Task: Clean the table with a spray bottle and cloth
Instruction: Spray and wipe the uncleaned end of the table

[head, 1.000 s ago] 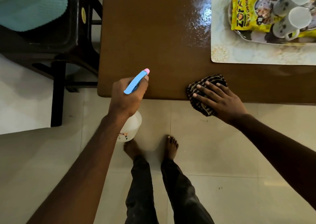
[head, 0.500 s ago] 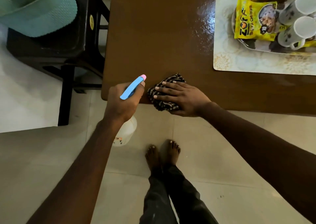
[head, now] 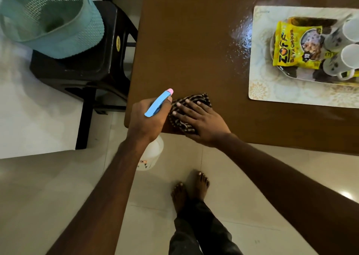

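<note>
A brown wooden table [head: 194, 46] fills the upper middle, with a wet shiny patch [head: 240, 38] near its centre. My left hand [head: 149, 118] grips a spray bottle [head: 158, 104] with a blue head and pink nozzle; its white body hangs below the table's near left corner. My right hand [head: 202, 120] lies flat with fingers spread on a dark striped cloth [head: 189, 102], pressing it onto the tabletop near the front edge, right beside my left hand.
A pale placemat [head: 260, 87] at the right holds a tray with a yellow snack packet [head: 291, 46] and two white mugs [head: 347, 58]. A dark stool [head: 93, 68] with a teal basket [head: 50, 19] stands left of the table. My bare feet [head: 190, 190] stand on the tiled floor.
My right hand slid the cloth leftward along the table's front edge until it sat next to my left hand. The bottle stayed near the table's corner.
</note>
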